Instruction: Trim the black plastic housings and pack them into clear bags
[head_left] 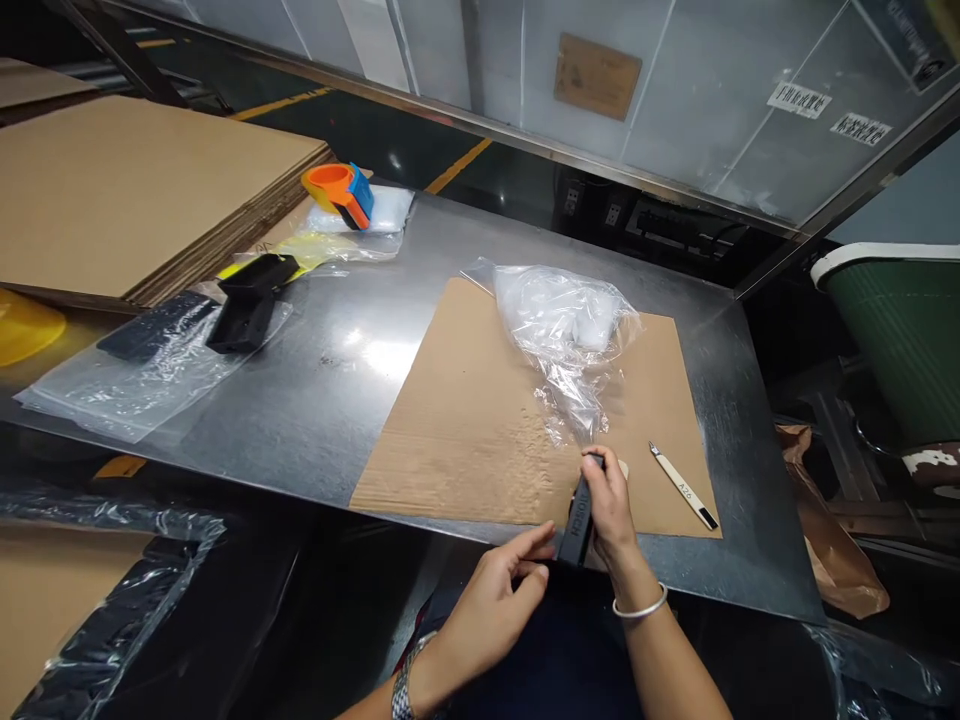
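A black tool with lettering on its side [577,525] is in my right hand [609,500], whose fingers wrap round its upper end at the cardboard's front edge. Just left of the tool, my left hand [499,600] has its fingers apart and holds nothing. Beyond the tool, a clear plastic bag [555,310] with a white bundle inside lies on the cardboard sheet [442,420], its gathered neck reaching toward my right hand. A white pen-like tool marked A26 [681,485] rests on the cardboard to the right.
The metal table [330,390] carries clear bags [142,390], black trays [244,315] and an orange tape dispenser [341,195] on its left side. Stacked cardboard [150,200] stands at the far left. A green bin [900,340] is at the right, beyond the table edge.
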